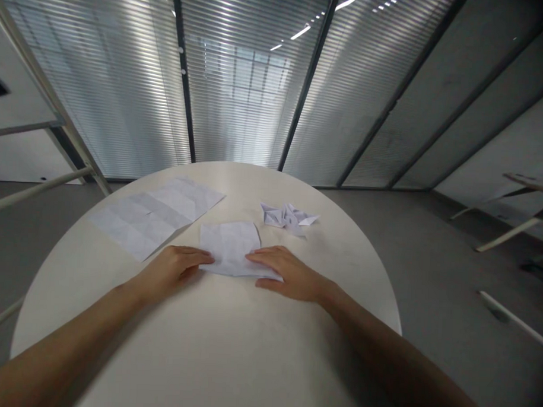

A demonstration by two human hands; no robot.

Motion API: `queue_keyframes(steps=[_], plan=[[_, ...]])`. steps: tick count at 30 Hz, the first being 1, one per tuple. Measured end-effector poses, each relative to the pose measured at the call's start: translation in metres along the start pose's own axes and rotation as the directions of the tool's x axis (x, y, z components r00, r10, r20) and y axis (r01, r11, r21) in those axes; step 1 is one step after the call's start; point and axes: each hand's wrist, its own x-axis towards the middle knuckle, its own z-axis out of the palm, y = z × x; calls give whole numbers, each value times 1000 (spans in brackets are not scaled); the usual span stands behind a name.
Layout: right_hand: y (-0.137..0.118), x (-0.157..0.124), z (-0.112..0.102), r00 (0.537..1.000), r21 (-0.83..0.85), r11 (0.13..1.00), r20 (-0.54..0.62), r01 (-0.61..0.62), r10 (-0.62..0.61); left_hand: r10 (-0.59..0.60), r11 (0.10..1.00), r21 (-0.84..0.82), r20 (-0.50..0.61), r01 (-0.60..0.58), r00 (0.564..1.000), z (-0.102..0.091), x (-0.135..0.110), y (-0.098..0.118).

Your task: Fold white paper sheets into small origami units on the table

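A creased white sheet of paper [230, 243] lies on the round white table in front of me, its near edge apparently folded. At its near left corner my left hand [180, 264] is closed, fingertips on the paper. Across the right side stretch the fingers of my right hand [291, 274], with the thumb by the near edge, so the paper's right corner sits between them. Just beyond, to the right, is a folded white paper shape [289, 217] with several pointed ends. A larger sheet with crease lines [157, 214] rests to the left.
The round table [231, 350] has a curved edge on all sides. Behind it stands a glass partition with blinds [239, 107]. A pale metal frame [40, 189] is close on the left; table legs [511, 232] stand on the grey floor at right.
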Motion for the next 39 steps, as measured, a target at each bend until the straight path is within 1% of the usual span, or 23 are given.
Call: queue_keyframes(steps=[2, 4, 6, 8, 10, 12, 13, 16, 17, 19, 21, 22, 23, 25, 26, 28, 30, 32, 35, 39], plan=[[-1, 3, 3, 993, 47, 997, -102, -63, 67, -93, 994, -65, -10, 92, 996, -1, 2, 5], [0, 7, 7, 970, 116, 983, -178, -145, 165, -197, 971, -135, 3, 195, 980, -1, 4, 8], [0, 12, 11, 938, 202, 955, -226, -219, 263, -292, 933, -218, 7, 286, 957, 1, 4, 10], [0, 17, 14, 903, 292, 919, -260, -265, 343, -373, 894, -279, -26, 351, 928, 3, 3, 8], [-3, 24, 15, 863, 332, 887, -285, -320, 418, -432, 867, -302, -58, 397, 900, 6, 3, 5], [-6, 30, 15, 824, 282, 870, -300, -405, 481, -448, 870, -269, -83, 413, 890, 9, 2, 2], [-7, 32, 15, 809, 226, 865, -308, -449, 500, -430, 889, -221, -100, 401, 897, 10, 2, 1], [-8, 36, 15, 794, 21, 850, -346, -526, 499, -298, 951, 34, -165, 308, 940, 12, 4, -1], [-7, 36, 17, 795, -36, 845, -363, -533, 486, -254, 954, 118, -169, 276, 952, 12, 4, -1], [-3, 35, 20, 802, -126, 842, -405, -524, 439, -184, 952, 226, -121, 208, 975, 13, 5, -1], [0, 34, 23, 832, -208, 858, -429, -469, 350, -122, 955, 267, -32, 127, 992, 15, 6, -3], [0, 33, 24, 860, -256, 871, -419, -419, 290, -98, 959, 267, 18, 90, 995, 16, 6, -3], [0, 34, 26, 894, -304, 885, -390, -353, 222, -84, 964, 259, 64, 65, 994, 17, 6, -4], [-2, 38, 28, 952, -382, 902, -293, -202, 89, -83, 970, 236, 119, 53, 989, 18, 6, -6], [-4, 42, 29, 971, -405, 905, -237, -129, 32, -87, 972, 228, 136, 55, 987, 18, 6, -6], [-8, 53, 33, 989, -417, 909, -144, -24, -40, -96, 972, 226, 154, 59, 983, 17, 7, -5], [-10, 63, 37, 995, -401, 916, -73, 29, -64, -105, 970, 233, 167, 65, 980, 15, 8, -4], [-10, 71, 40, 998, -380, 925, -36, 25, -42, -122, 967, 243, 165, 80, 979, 14, 8, -3], [-7, 75, 41, 1000, -375, 927, -28, -3, -8, -143, 960, 262, 146, 101, 979, 13, 7, -2], [-2, 67, 38, 999, -378, 926, -33, -12, -1, -144, 954, 281, 139, 101, 980, 13, 4, -3]])
